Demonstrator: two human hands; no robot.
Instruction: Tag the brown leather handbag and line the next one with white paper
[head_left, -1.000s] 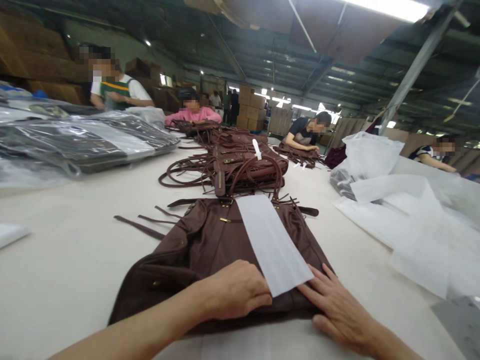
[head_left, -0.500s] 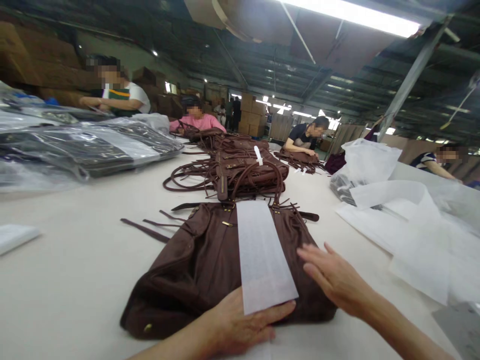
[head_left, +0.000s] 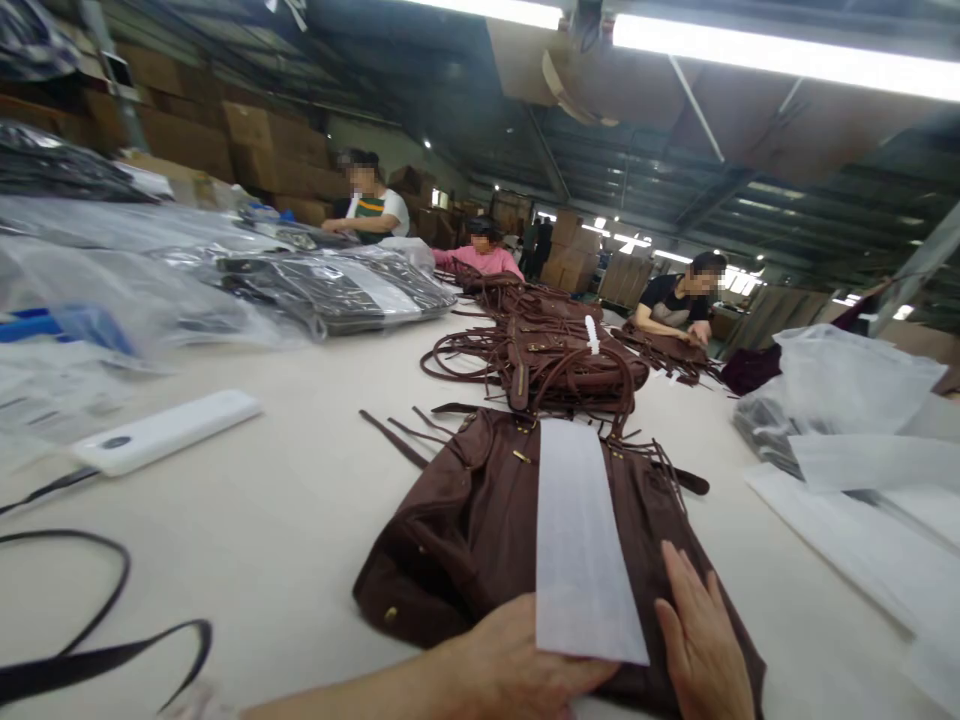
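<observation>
Both hands lie flat and open, gripping nothing: the left hand (head_left: 517, 665) under the near end of the white paper strip (head_left: 581, 555), seemingly touching it, the right hand (head_left: 701, 645) beside it on the flat brown leather bag (head_left: 465, 525), which lies on the cream table (head_left: 285, 500). This looks like the smoothing step; next calls for 1 even press along the strip.

No legible text, labels or numbers; white strip (head_left: 581, 550) on brown bag (head_left: 480, 520) blank.

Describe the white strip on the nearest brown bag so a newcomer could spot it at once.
On the long pale table, find the nearest brown bag, under both hands. The white strip runs lengthwise down its middle, its near end between the left hand and right hand. Unlike the loose white sheets to the right, it is narrow and lies on the bag.
</observation>
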